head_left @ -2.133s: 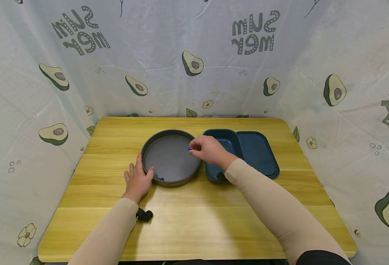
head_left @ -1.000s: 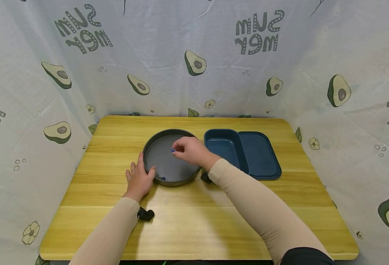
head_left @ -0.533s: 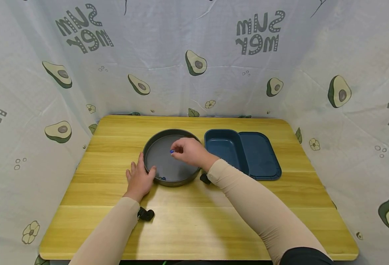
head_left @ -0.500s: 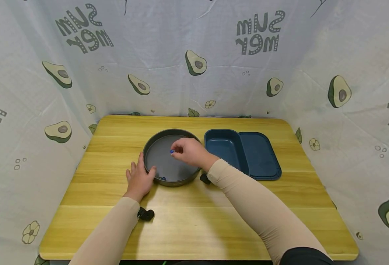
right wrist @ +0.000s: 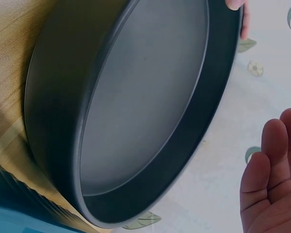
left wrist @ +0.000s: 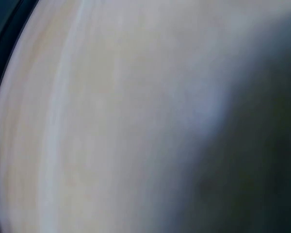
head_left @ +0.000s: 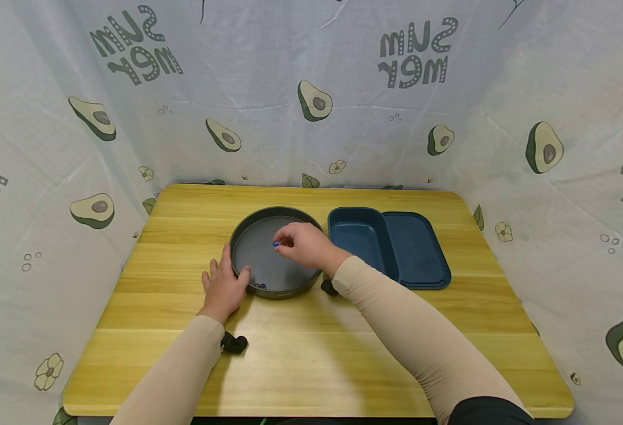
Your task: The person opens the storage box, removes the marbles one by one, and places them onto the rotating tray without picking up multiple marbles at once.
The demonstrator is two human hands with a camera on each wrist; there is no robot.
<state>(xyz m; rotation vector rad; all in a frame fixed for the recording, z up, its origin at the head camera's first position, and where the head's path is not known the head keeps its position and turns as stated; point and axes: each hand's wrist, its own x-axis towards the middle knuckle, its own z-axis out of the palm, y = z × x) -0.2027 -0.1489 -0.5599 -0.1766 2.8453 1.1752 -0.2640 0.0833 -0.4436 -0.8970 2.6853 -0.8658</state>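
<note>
Over the middle of a round grey pan [head_left: 261, 262], my right hand [head_left: 308, 243] pinches a small blue marble [head_left: 276, 244] between thumb and fingertips. Several more dark blue marbles [head_left: 261, 286] lie inside the pan at its near edge. My left hand [head_left: 223, 290] rests against the pan's left side, fingers spread, with the thumb at the rim. In the right wrist view, the pan [right wrist: 145, 97] fills the middle and my right hand's fingers [right wrist: 276, 170] show at the right. The left wrist view is too blurred to make out the hand.
Right of the pan stands a dark blue rectangular box [head_left: 361, 233], partly behind my right forearm. Its flat matching lid [head_left: 417, 251] lies beside it. All rest on a wooden table [head_left: 290, 366] backed by an avocado-print cloth [head_left: 269, 59].
My right hand has moved left with the marble, from the pan's right rim beside the box to over the pan's middle, then nearly stopped. My left hand has stayed in place.
</note>
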